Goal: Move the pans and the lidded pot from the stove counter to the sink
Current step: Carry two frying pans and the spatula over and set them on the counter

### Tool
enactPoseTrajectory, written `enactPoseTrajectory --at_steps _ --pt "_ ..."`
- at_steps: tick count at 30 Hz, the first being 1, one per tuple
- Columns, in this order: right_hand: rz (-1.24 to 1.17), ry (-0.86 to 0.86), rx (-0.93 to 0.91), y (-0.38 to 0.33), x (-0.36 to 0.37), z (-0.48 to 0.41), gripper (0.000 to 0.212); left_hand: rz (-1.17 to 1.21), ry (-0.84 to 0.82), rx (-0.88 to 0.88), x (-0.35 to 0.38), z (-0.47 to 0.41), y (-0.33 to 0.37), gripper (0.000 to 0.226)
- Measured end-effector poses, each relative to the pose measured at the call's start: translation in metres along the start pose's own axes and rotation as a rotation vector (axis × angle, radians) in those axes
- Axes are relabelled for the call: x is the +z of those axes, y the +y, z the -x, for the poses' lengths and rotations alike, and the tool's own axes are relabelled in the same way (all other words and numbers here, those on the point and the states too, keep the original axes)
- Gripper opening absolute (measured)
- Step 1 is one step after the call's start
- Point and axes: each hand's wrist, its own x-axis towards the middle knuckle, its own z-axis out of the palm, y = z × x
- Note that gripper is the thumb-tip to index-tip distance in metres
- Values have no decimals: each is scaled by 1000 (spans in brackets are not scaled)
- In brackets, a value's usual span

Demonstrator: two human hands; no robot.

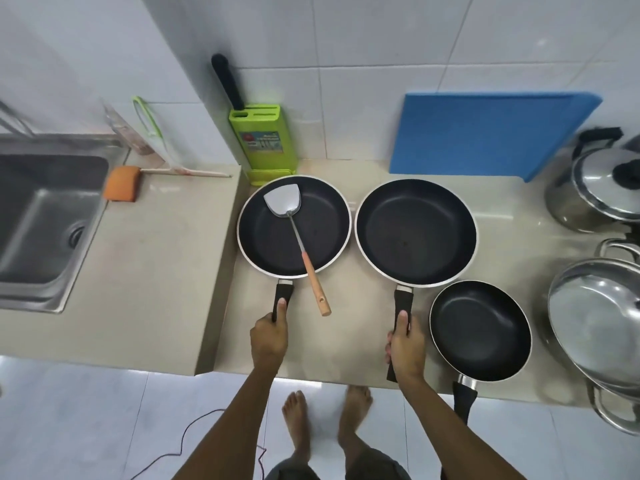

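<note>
With both pan handles already in my grip, I judge this the first carry, lift not yet begun. My left hand (269, 336) is wrapped round the handle of the left pan (294, 225), thumb along the top; my right hand (406, 344) is clamped likewise on the middle pan (415, 233). Both pans sit flat on the surface (162, 289). A spatula (298, 244) lies loose in the left pan, handle over the rim, so I must lift level or it may slide. The small pan (480, 330) and lidded pot (595, 188) wait to the right. The sink (41, 216) is left, well apart.
</note>
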Motion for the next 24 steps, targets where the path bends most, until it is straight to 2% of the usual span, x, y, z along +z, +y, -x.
enactPoseTrajectory --at_steps 6,11,18,24 --pt "-21 37 -28 -7 -9 9 35 11 52 55 -8 22 -8 77" --pt "9 14 -62 -8 -21 33 37 123 87 113 -24 55 -9 75" --pt "119 -6 -237 -31 -38 70 34 141 170 187 -68 76 -22 76" --pt "223 -87 -392 -55 -35 96 29 161 292 92 -110 86 -45 79"
